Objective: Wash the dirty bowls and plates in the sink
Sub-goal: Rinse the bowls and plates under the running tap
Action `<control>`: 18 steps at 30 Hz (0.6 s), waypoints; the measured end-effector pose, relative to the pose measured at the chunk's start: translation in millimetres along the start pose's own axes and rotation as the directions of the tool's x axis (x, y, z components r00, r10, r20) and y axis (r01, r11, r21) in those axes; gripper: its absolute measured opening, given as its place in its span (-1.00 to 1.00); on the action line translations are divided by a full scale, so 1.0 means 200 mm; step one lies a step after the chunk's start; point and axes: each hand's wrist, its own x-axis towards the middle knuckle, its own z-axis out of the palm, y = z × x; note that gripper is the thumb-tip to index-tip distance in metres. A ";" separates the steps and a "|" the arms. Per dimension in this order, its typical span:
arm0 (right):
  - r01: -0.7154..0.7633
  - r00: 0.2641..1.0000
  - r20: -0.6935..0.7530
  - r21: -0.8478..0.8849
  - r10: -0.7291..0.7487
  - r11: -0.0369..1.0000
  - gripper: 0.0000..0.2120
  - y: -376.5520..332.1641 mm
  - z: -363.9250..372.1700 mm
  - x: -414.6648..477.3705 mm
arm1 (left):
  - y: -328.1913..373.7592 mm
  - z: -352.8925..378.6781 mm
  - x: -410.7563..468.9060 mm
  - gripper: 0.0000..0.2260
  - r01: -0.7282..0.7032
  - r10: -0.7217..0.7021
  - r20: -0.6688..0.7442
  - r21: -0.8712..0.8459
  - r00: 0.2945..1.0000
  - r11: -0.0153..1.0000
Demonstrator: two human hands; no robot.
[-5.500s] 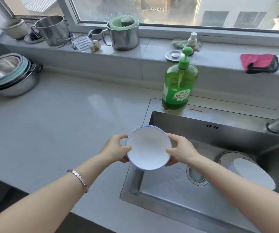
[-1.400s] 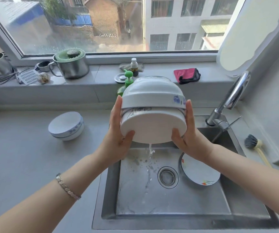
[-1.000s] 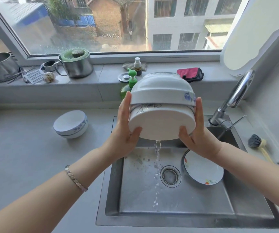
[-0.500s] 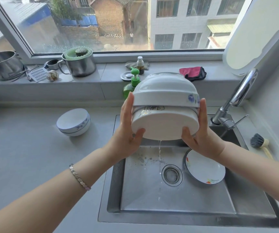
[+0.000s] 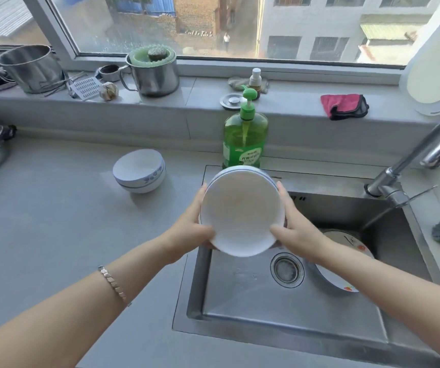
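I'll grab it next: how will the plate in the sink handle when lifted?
The plate looks like glazed ceramic: probably stiff, and breakable against the steel sink. Water drops lie on the sink floor, so it is likely slippery. It seems tilted, so a nudge may slide it.

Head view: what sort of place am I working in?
Likely a home kitchen: a steel sink with a tap, a dish soap bottle behind it, and a pot on the windowsill. The left hand and right hand hold a bowl above it.
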 end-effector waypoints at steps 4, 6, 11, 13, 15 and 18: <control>-0.248 0.952 0.219 0.147 0.213 0.958 -0.30 0.01 0.30 0.16 | -0.17 -0.23 -0.09 -0.32 0.225 -0.227 -0.021 -0.077 0.974 0.971; -0.317 0.921 0.285 0.154 0.265 0.936 -0.33 0.00 0.46 0.26 | -0.26 -0.38 -0.10 -0.34 0.307 -0.313 -0.076 -0.079 0.947 0.948; -0.419 0.863 0.391 0.201 0.320 0.885 -0.46 -0.05 0.82 0.51 | -0.40 -0.71 -0.14 -0.33 0.404 -0.410 -0.255 -0.078 0.876 0.911; -0.433 0.855 0.402 0.208 0.327 0.877 -0.45 -0.07 0.93 0.61 | -0.43 -0.83 -0.14 -0.36 0.394 -0.403 -0.313 -0.096 0.860 0.914; -0.436 0.856 0.401 0.224 0.325 0.872 -0.47 -0.10 1.01 0.69 | -0.45 -0.93 -0.13 -0.42 0.372 -0.378 -0.371 -0.091 0.848 0.924; -0.468 0.854 0.391 0.283 0.345 0.837 -0.53 -0.16 1.10 0.80 | -0.46 -1.05 -0.10 -0.60 0.321 -0.312 -0.484 -0.066 0.818 0.945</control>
